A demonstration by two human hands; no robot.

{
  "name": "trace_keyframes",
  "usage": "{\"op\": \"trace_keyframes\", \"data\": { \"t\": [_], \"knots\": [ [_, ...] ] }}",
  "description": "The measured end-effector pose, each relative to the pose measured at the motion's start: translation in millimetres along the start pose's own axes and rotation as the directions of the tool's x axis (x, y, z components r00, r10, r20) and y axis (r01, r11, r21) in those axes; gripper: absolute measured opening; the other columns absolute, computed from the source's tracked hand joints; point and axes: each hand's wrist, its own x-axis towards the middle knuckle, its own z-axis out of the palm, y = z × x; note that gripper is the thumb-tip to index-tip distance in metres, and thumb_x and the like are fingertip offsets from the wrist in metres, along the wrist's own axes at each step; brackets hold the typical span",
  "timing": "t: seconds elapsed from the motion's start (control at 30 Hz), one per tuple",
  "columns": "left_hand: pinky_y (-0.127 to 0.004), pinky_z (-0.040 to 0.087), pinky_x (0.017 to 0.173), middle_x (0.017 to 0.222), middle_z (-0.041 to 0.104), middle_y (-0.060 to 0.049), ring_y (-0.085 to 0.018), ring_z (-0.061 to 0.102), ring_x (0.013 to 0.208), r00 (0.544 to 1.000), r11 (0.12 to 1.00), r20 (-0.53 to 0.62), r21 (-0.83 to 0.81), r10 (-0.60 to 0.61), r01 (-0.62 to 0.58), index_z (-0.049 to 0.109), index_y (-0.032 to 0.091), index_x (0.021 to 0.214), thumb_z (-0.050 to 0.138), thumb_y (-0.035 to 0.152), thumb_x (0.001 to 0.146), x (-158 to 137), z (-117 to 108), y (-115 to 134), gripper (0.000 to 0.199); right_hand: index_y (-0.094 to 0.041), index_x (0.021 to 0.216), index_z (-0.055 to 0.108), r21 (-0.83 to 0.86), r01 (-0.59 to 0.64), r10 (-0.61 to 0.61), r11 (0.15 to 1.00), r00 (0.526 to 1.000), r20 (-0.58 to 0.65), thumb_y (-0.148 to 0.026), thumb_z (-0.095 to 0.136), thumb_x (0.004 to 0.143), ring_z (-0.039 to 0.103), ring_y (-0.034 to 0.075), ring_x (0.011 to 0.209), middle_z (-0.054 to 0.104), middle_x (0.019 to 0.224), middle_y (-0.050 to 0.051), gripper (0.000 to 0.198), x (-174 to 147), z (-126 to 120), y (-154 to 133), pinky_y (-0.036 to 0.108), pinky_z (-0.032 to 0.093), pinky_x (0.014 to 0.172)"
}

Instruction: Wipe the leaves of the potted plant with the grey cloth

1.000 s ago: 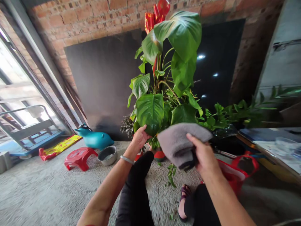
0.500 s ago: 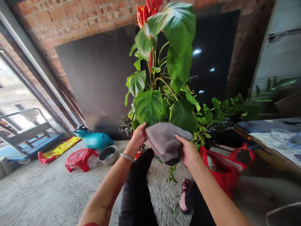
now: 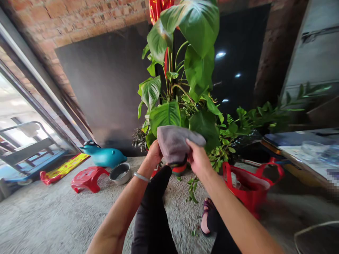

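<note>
A soft grey cloth (image 3: pixel 173 143), folded and bunched with a darker lower edge, is stretched between my two hands in front of the potted plant. My left hand (image 3: pixel 154 156) pinches its left side. On the right, my right hand (image 3: pixel 196 155) grips the other side, thumb lying on top. Just behind the cloth stand the broad green leaves (image 3: pixel 165 114) of the tall plant; one is partly covered by the cloth. Most of the plant's pot is hidden behind the cloth and my hands.
On the floor to the left are a red stool (image 3: pixel 90 179), a metal bowl (image 3: pixel 120 173) and a blue toy animal (image 3: pixel 106 155). A red bag (image 3: pixel 247 192) stands at the right, beside a table (image 3: pixel 307 155) holding clear containers. A black board (image 3: pixel 103 88) leans against the brick wall.
Both hands have shifted the cloth slightly left and up. It is bunched differently, with its dark lower edge more visible. The view has shifted slightly.
</note>
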Motion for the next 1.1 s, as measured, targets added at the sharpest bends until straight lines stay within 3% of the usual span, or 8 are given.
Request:
{"op": "trace_keyframes", "data": {
  "t": [0.13, 0.23, 0.33, 0.43, 0.6, 0.77, 0.93, 1.1],
  "knots": [
    [-0.037, 0.062, 0.081, 0.087, 0.079, -0.005, -0.021, 0.074, 0.076, 0.998, 0.997, -0.017, -0.034, 0.063, -0.064, 0.072, 0.016, 0.098, 0.068, 0.019, 0.089, -1, -5, 8, 0.01, -0.023, 0.084, 0.077, -0.001, -0.03, 0.029, 1.0, 0.991, -0.13, -0.035, 0.095, 0.053, 0.079, 0.033, 0.105, 0.085, 0.095, 0.006, 0.038, -44, -89, 43, 0.044, 0.067, 0.093],
    [-0.042, 0.064, 0.08, 0.089, 0.08, -0.007, -0.022, 0.075, 0.075, 0.999, 0.999, 0.017, -0.023, 0.029, -0.028, 0.071, 0.015, 0.102, 0.063, 0.018, 0.093, -5, 3, 5, 0.012, -0.023, 0.09, 0.078, 0.026, 0.011, -0.005, 1.0, 0.974, -0.226, -0.034, 0.098, 0.049, 0.074, 0.036, 0.123, 0.085, 0.102, 0.006, 0.047, -57, -120, 27, 0.048, 0.061, 0.108],
    [-0.044, 0.064, 0.083, 0.085, 0.079, -0.007, -0.023, 0.076, 0.076, 0.999, 1.0, 0.053, -0.007, -0.009, 0.01, 0.071, 0.014, 0.098, 0.066, 0.018, 0.093, -8, 14, -4, 0.009, -0.025, 0.098, 0.077, 0.077, 0.224, -0.201, 0.972, 0.952, -0.233, -0.04, 0.094, 0.055, 0.068, 0.033, 0.133, 0.083, 0.11, 0.004, 0.049, -40, -107, -17, 0.048, 0.057, 0.114],
    [-0.044, 0.064, 0.086, 0.084, 0.079, -0.008, -0.024, 0.077, 0.077, 0.994, 1.0, 0.104, 0.01, -0.016, 0.015, 0.072, 0.014, 0.095, 0.072, 0.021, 0.09, -9, 24, -14, 0.009, -0.024, 0.103, 0.074, 0.122, 0.389, -0.383, 0.913, 0.921, -0.068, -0.043, 0.089, 0.065, 0.067, 0.03, 0.134, 0.081, 0.116, 0.005, 0.045, -6, -68, -52, 0.046, 0.059, 0.112],
    [-0.031, 0.059, 0.074, 0.066, 0.073, -0.003, -0.018, 0.07, 0.064, 1.0, 0.996, 0.0, 0.082, -0.02, 0.02, 0.068, 0.014, 0.075, 0.074, 0.018, 0.086, -8, 29, -16, 0.012, -0.02, 0.093, 0.077, 0.111, 0.052, -0.065, 0.992, 0.992, 0.112, -0.035, 0.086, 0.068, 0.077, 0.031, 0.115, 0.084, 0.101, 0.009, 0.03, 9, -31, -24, 0.043, 0.067, 0.096],
    [-0.03, 0.057, 0.064, 0.066, 0.072, -0.001, -0.017, 0.067, 0.06, 0.997, 0.99, 0.006, 0.123, 0.073, -0.073, 0.068, 0.016, 0.075, 0.085, 0.025, 0.077, -9, 11, -1, 0.019, -0.019, 0.091, 0.08, 0.052, -0.102, 0.105, 0.993, 0.993, -0.048, -0.032, 0.096, 0.06, 0.081, 0.032, 0.105, 0.086, 0.095, 0.008, 0.037, -33, -97, 34, 0.043, 0.067, 0.095],
    [-0.036, 0.064, 0.071, 0.082, 0.079, -0.006, -0.022, 0.075, 0.073, 0.992, 0.985, 0.082, 0.14, 0.092, -0.103, 0.071, 0.016, 0.084, 0.087, 0.034, 0.077, -8, 5, 0, 0.025, -0.025, 0.087, 0.079, 0.181, 0.1, -0.039, 0.978, 0.948, -0.314, -0.026, 0.092, 0.062, 0.082, 0.028, 0.093, 0.084, 0.082, 0.001, 0.028, -47, -168, -6, 0.038, 0.068, 0.089],
    [-0.036, 0.062, 0.069, 0.077, 0.077, -0.008, -0.022, 0.075, 0.067, 0.996, 0.988, 0.09, 0.15, 0.024, -0.038, 0.069, 0.013, 0.08, 0.088, 0.03, 0.074, -7, 27, -16, 0.027, -0.03, 0.101, 0.08, 0.298, 0.262, -0.24, 0.918, 0.965, -0.109, -0.038, 0.073, 0.085, 0.076, 0.029, 0.12, 0.085, 0.094, 0.001, 0.019, -24, -133, -58, 0.047, 0.063, 0.102]
  ]
}}
